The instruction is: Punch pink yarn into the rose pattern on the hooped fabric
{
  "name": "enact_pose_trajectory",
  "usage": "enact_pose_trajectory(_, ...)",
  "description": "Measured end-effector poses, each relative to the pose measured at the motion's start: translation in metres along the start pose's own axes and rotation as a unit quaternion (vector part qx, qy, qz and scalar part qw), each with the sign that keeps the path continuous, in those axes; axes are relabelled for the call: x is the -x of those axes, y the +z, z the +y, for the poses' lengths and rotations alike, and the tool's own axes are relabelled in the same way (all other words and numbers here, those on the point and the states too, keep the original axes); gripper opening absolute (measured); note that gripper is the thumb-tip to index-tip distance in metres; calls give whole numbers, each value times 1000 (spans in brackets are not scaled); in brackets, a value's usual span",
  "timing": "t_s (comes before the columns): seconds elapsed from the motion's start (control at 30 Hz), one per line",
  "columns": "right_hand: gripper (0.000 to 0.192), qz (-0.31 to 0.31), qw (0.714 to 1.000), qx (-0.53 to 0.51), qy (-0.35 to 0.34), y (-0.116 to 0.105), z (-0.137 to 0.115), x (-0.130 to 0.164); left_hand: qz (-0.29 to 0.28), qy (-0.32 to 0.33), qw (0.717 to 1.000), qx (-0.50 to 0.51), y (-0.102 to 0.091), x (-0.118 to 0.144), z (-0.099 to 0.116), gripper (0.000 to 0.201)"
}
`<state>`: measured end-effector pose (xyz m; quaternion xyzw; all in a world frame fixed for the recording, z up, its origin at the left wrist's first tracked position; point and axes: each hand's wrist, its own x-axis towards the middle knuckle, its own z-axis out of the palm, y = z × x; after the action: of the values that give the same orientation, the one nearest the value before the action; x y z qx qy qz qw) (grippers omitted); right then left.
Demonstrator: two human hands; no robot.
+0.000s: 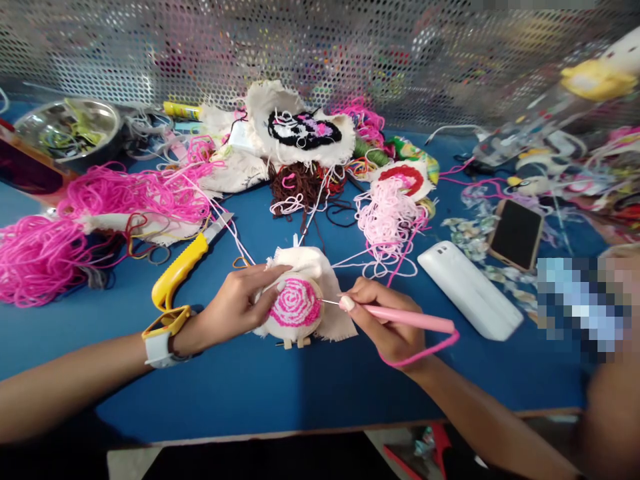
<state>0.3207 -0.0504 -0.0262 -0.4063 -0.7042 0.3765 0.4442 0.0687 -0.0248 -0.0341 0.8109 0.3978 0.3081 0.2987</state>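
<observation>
- The left hand (237, 303), a watch (167, 330) on its wrist, has its thumb and fingers on the left edge of a small round hoop (295, 313), pinching it.
- The hoop sits low in the middle, between both hands, above the blue table (215, 393); whether it touches the table cannot be told.
- Pale cloth (337, 303) is stretched in the hoop and spreads out past its edge; it bears a pink and white swirl (291, 299).
- The right hand (393, 320) is closed around the pink handle of a needle tool (410, 317). The needle points left and reaches the swirl's right edge; whether it pierces the cloth cannot be told.
- A pink strand (435, 350) loops from the handle's rear end back under the right hand.
- A yellow-handled knife (180, 269) lies beyond the left wrist.
- A white oblong case (470, 290) and a phone (517, 233) lie to the right.
- Pale pink yarn (385, 223) is heaped beyond the right hand.
- Bright pink yarn (140, 193) is piled at the left, near a metal bowl (117, 130).
</observation>
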Motion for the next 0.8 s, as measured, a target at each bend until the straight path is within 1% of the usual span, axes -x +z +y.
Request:
enact_pose_trajectory(0.13, 10, -24, 997, 52, -48, 0, -3, -3, -5, 3, 1000, 2, 0, 0, -1, 34)
enact_pose_trajectory(0.23, 16, -44, 990, 89, -105, 3, 2, -6, -8, 3, 1000, 0, 0, -1, -1, 33)
enact_pose_trajectory(0.3, 18, -52, 986, 92, -131, 7, 7, -7, -6, 8, 1000, -6, 1, -1, -2, 32)
enact_pose_trajectory(0.37, 15, -62, 985, 81, -141, 10, 11, -9, 0, 17, 1000, -10, 2, -1, -2, 33)
enact_pose_trajectory(0.43, 9, -71, 987, 69, -124, 11, 11, -10, 1, 25, 1000, -11, 2, -2, -1, 33)
enact_pose_trajectory(0.5, 3, -65, 994, 57, -73, 10, 9, -10, -2, 26, 1000, -8, 1, -3, -1, 32)
enact_pose_trajectory(0.6, 12, -45, 999, 16, -7, 5, 6, -8, -8, 15, 1000, -6, 0, -4, 1, 32)
enact_pose_trajectory(0.73, 19, -24, 999, -18, 15, -1, 7, -5, -11, -4, 1000, -17, -1, -4, 3, 35)
enact_pose_trajectory(0.8, 19, -18, 1000, -10, 23, -2, 8, -3, -9, -3, 1000, -17, -1, -4, 3, 36)
